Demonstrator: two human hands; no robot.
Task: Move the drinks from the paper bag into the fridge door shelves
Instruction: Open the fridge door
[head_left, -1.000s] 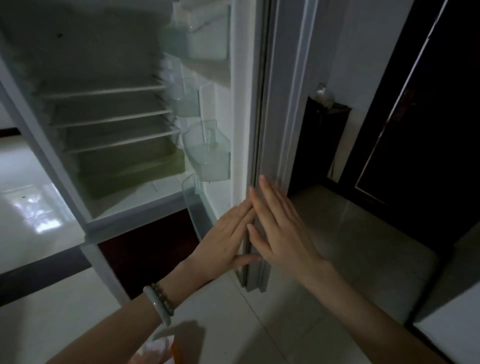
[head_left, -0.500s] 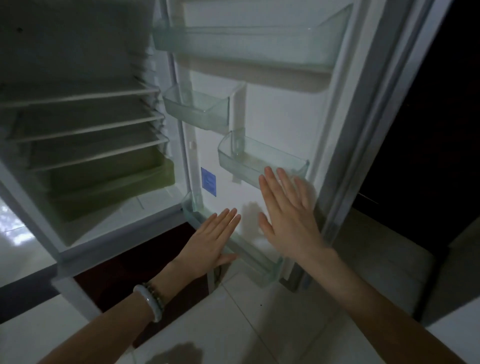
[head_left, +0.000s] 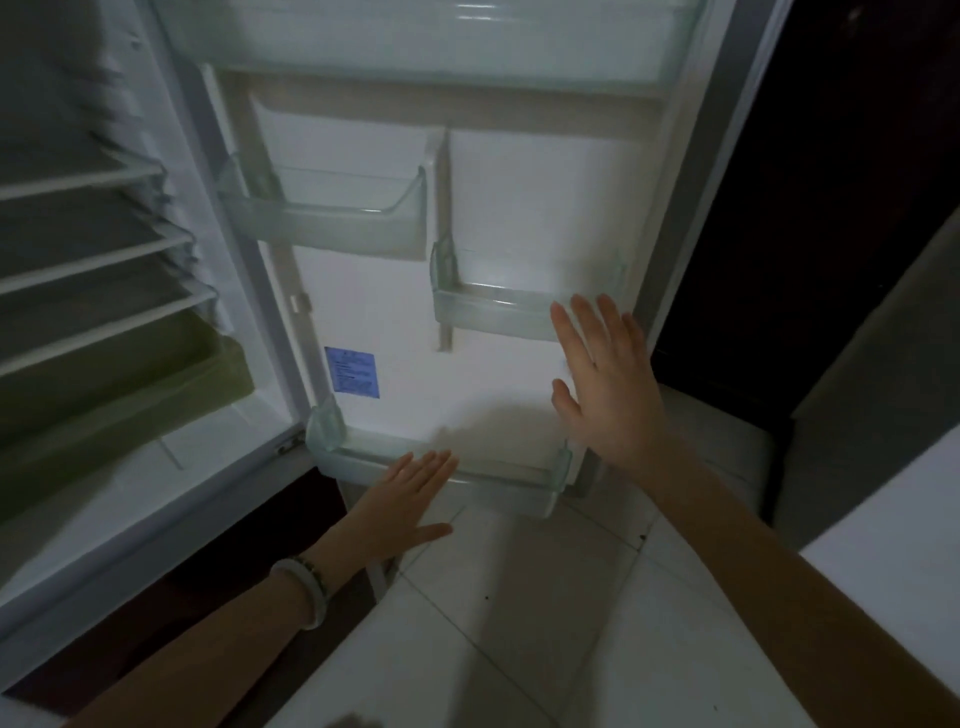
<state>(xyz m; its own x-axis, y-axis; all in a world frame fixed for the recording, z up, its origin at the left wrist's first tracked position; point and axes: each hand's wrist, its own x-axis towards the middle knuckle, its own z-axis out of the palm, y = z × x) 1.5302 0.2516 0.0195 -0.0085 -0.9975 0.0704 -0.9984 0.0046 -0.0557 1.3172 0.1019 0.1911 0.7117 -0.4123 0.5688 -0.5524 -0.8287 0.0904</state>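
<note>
The fridge door stands wide open and faces me. It carries clear plastic shelves: a wide top shelf, a small left shelf, a small right shelf and a long bottom shelf. All look bare. My right hand is open, fingers spread, in front of the door's right side beside the small right shelf. My left hand is open and flat, just before the bottom shelf's rim. A pale bangle sits on that wrist. No paper bag or drinks are in view.
The fridge interior at left has wire racks and a greenish drawer. A blue label is stuck on the door's inner wall. Pale floor tiles lie below. Dark furniture stands at right.
The door has swung further open, from edge-on to facing me. Both hands have moved apart, the left one lower and the right one up to the right.
</note>
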